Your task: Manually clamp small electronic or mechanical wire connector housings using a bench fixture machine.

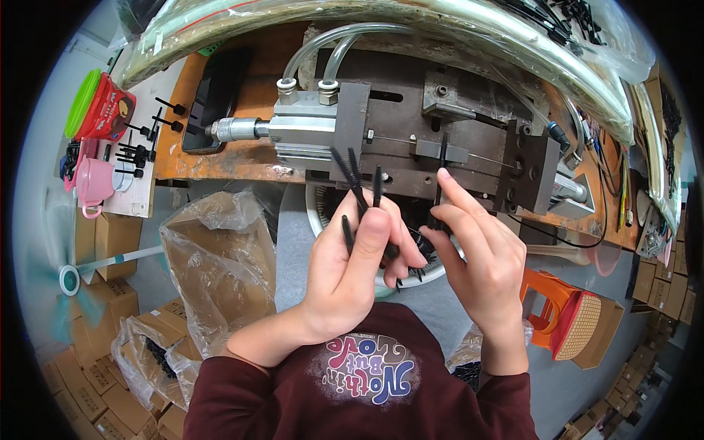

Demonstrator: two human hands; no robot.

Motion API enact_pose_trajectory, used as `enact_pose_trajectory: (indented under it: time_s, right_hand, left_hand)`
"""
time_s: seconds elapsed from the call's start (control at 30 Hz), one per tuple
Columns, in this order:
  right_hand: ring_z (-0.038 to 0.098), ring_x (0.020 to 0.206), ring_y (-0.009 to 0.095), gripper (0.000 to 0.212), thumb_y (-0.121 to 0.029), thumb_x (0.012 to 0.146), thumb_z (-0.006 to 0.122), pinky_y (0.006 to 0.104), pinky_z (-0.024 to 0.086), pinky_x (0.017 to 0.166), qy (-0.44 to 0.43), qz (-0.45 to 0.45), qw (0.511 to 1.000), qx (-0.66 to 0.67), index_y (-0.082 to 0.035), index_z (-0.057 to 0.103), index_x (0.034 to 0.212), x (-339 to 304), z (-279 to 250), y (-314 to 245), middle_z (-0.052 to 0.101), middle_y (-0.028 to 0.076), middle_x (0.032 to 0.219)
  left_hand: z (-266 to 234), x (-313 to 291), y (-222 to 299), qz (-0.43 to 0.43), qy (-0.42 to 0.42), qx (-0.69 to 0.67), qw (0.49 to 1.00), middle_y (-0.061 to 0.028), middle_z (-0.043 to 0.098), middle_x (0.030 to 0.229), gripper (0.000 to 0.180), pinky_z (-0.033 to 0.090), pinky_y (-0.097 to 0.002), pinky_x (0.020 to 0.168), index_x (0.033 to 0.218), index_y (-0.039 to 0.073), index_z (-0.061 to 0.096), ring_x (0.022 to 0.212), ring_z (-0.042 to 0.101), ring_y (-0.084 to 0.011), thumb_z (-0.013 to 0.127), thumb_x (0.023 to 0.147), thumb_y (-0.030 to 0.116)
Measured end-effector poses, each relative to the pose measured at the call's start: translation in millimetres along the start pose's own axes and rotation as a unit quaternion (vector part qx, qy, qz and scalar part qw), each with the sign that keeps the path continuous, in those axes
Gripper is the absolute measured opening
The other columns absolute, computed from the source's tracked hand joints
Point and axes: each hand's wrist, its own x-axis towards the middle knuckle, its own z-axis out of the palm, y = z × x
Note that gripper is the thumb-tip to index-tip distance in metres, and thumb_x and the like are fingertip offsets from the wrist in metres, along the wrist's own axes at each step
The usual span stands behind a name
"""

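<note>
At frame centre, the left hand grips several black brush sticks; the right hand pinches one stick against the crowded metal press edge.

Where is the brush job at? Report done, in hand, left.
Done: cannot tell; no finished pile shows. In hand: left hand holds several black brushes; right hand sets one brush at the metal fixture. Left: the held brushes and more in the white basket.

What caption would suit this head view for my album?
Left hand holds a bunch of black brushes; right hand reaches toward a metal machine.
</note>
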Motion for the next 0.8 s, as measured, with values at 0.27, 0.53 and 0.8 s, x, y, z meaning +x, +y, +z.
enact_pose_trajectory:
  time_s: [0.27,0.53,0.8]
  right_hand:
    - [0.059,0.055,0.021,0.019,-0.005,0.073,0.077,0.0303,0.048,0.054,-0.027,0.029,0.994,-0.102,-0.003,0.064,0.087,12.5,3.1,-5.1,0.07,0.009,0.119]
    - [0.067,0.065,0.021,0.026,-0.006,0.068,0.082,0.0288,0.053,0.056,0.022,0.039,0.992,0.121,-0.004,0.069,0.09,8.8,-9.7,-8.0,0.072,0.012,0.102]
    - [0.062,0.065,0.019,0.035,0.003,0.06,0.079,0.0298,0.052,0.054,0.009,-0.055,0.986,0.159,-0.001,0.071,0.094,-1.0,-9.8,-21.1,0.064,0.009,0.09]
  left_hand:
    - [3.3,4.6,15.6,-0.085,-0.01,0.064,0.994,-0.0111,0.051,0.085,0.051,0.043,-0.0234,0.052,0.082,0.005,0.043,0.061,0.053,-0.0141,0.025,0.107,0.046]
    - [3.8,4.7,14.1,-0.069,0.008,0.094,0.993,-0.0065,0.049,0.084,0.049,0.041,-0.0251,0.069,0.082,0.007,0.047,0.077,0.048,-0.0124,0.027,0.107,0.045]
    - [7.6,3.6,-1.9,-0.11,-0.042,0.026,0.993,0.0012,0.044,0.083,0.039,0.038,-0.0222,0.068,0.089,0.008,0.045,0.075,0.041,-0.0074,0.033,0.108,0.04]
